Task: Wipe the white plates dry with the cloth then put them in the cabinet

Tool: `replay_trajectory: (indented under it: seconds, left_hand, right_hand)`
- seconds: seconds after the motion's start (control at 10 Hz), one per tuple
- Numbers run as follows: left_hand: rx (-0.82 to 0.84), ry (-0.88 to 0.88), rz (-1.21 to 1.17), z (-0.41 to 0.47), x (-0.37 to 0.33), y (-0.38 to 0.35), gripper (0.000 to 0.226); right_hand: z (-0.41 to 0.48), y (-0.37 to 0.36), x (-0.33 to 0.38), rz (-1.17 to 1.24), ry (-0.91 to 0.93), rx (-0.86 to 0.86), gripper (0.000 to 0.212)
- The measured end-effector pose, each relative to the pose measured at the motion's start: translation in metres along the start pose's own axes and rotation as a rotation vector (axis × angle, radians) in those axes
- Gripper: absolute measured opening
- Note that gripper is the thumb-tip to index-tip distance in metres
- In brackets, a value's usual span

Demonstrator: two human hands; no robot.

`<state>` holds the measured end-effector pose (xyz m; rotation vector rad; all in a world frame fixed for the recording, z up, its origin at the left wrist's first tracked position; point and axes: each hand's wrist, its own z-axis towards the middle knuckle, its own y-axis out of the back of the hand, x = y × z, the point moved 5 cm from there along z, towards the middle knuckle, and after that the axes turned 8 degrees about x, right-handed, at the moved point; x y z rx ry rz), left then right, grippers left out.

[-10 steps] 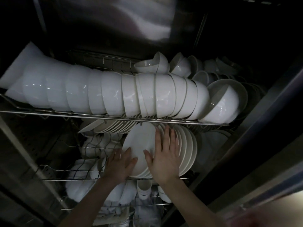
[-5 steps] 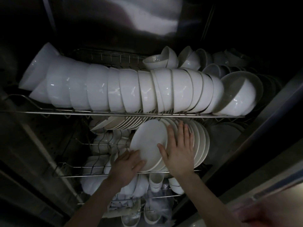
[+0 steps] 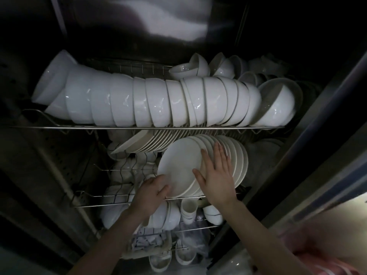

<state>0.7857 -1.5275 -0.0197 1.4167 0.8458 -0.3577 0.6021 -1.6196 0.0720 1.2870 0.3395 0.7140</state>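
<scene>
Step in hand: stowing. Front plate (image 3: 178, 163) stands on edge in plate row (image 3: 238, 159) on middle rack (image 3: 93, 205). My left grip (image 3: 152, 192) curls round its lower rim; right grip (image 3: 217, 177) spread flat, pressing plates. Next, I judge: settle plate, release both without toppling row.

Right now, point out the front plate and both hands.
front plate (image 3: 178, 165), head view, bare face centre.
left hand (image 3: 151, 193), head view, back of the hand.
right hand (image 3: 217, 179), head view, back of the hand.
</scene>
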Motion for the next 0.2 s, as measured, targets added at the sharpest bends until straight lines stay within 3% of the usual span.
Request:
replay_trajectory:
  seconds: [0.2]
  left_hand:
    - [-0.102,0.013,-0.103,-0.035,-0.019,0.008,0.042]
  right_hand:
    - [-0.029,0.020,0.000,0.089,0.057,0.047,0.061]
